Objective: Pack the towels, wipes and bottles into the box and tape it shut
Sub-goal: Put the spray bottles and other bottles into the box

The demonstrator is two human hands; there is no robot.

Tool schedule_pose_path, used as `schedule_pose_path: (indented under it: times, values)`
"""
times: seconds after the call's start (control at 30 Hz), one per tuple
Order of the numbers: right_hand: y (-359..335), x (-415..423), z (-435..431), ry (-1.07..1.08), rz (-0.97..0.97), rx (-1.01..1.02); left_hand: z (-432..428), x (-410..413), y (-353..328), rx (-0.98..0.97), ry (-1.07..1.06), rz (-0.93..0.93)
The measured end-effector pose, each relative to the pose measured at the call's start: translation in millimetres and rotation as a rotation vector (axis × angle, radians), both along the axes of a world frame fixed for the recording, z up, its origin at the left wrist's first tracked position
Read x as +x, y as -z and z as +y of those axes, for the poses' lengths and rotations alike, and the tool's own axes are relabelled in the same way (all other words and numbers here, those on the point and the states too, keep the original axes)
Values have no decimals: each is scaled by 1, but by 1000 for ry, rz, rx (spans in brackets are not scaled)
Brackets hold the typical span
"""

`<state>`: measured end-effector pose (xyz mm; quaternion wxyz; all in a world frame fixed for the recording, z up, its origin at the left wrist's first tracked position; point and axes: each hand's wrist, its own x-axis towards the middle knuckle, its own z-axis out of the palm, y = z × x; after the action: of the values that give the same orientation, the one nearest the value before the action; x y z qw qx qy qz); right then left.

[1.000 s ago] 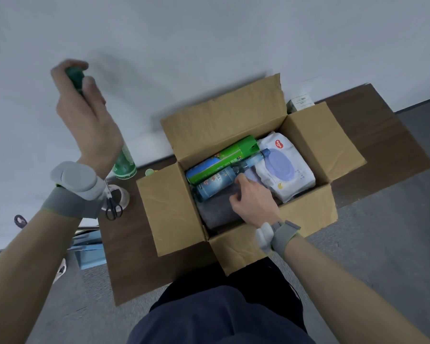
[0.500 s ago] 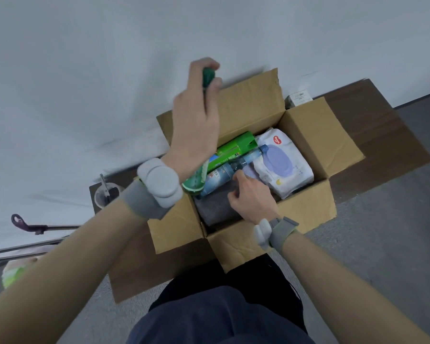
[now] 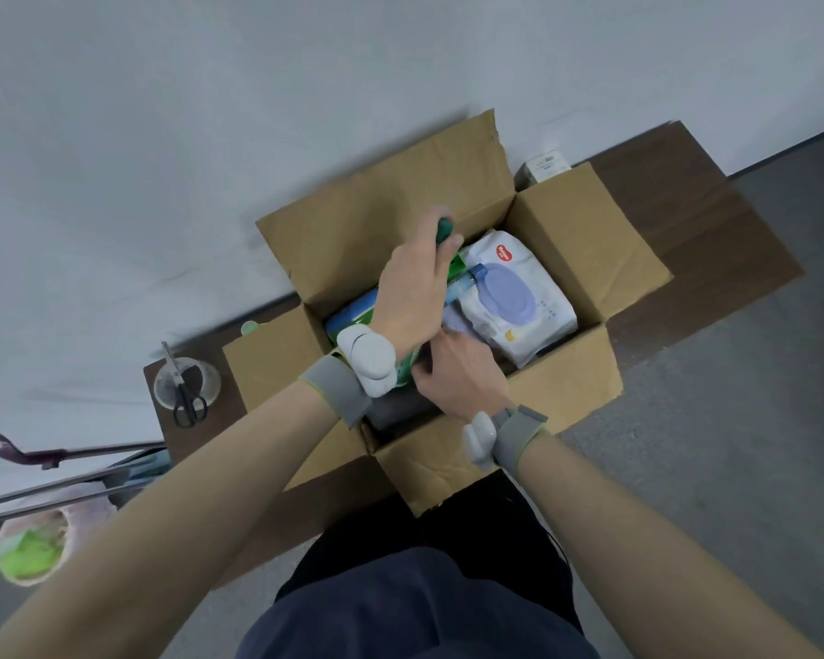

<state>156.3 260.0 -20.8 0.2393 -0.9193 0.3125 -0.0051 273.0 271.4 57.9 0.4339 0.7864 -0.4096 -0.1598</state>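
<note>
Two hands: both are over the open box (image 3: 581,230) in the middle of the frame.
Left hand (image 3: 415,292): its fingers curl round a bottle (image 3: 445,229) and grip it near the cap, above the left half of the box.
Bottle look: dark green cap at the top, and a bit of green label peeks out under the wrist. The hand hides the rest.
Right hand (image 3: 465,375): down inside the box by the near wall. Its fingertips are hidden under the left wrist, so I cannot tell if it holds anything.
Wipes (image 3: 519,302): a soft white pack with a purple oval lid, lying flat in the right half of the box.
Other bottle (image 3: 469,278): blue cap, lying down, touching the left side of the wipes.
Green can (image 3: 353,318): blue and green, lying by the far left wall, mostly hidden.
Towel (image 3: 396,411): dark grey, in the near left corner.
Box edges: all four flaps are folded out. The far flap leans on the white wall (image 3: 210,135).
Room inside: things cover most of the bottom.
Table (image 3: 733,221): brown, with a bare strip to the right of the box.
Scissors (image 3: 189,401): black handles, standing in a clear round holder (image 3: 210,382) near the left flap, not touching it.
Small white box (image 3: 543,165): just behind the far corner of the right flap.
</note>
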Motion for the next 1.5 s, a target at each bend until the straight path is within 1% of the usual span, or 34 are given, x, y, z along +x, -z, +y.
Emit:
schedule_pose_path:
  times: [0.17, 0.33, 0.37, 0.47, 0.5, 0.63, 0.7, 0.77, 0.87, 1.0, 1.1, 1.13, 1.23, 1.27, 1.33, 1.43, 1.5]
  values:
    - [-1, 1, -1, -13, 67, 9, 1, -6, 16, 64, 1, 33]
    - [1, 1, 1, 28, 80, -1, 0, 0, 12, 156, 85, 78]
    - [1, 1, 0, 39, 74, -3, 1, 1, 13, 193, 114, 67]
    - [2, -2, 0, 85, 52, -45, 10, -1, 25, 365, 232, -95]
    - [2, -2, 0, 98, 41, -60, 15, -3, 29, 407, 263, -115]
    - [0, -2, 0, 116, 30, -68, 27, -2, 35, 434, 295, -39]
    - [-2, -2, 0, 127, 33, -63, 27, 1, 35, 443, 321, -51]
    - [-4, -2, 1, 126, 27, -78, 25, 2, 34, 472, 354, -126]
    - [-7, -5, 4, 114, -32, -154, 26, -1, 39, 558, 395, -268]
    - [-7, -8, 5, 88, -42, -219, 31, -3, 45, 575, 401, -391]
    - [-8, -7, 3, 68, -25, -202, 36, -7, 48, 536, 375, -382]
    - [-7, -7, 3, 50, -1, -175, 39, -7, 48, 522, 375, -407]
    - [-5, -6, 2, 32, 83, -123, 48, -1, 51, 507, 433, -571]
    - [-5, -6, 2, 20, 74, -117, 50, 1, 51, 516, 452, -575]
    - [-5, -8, 2, -14, 41, -112, 54, 0, 53, 544, 471, -524]
    - [-6, -8, 0, -55, 34, -88, 59, -3, 57, 590, 456, -372]
    - [-6, -8, 0, -42, 19, -62, 62, 1, 56, 569, 433, -302]
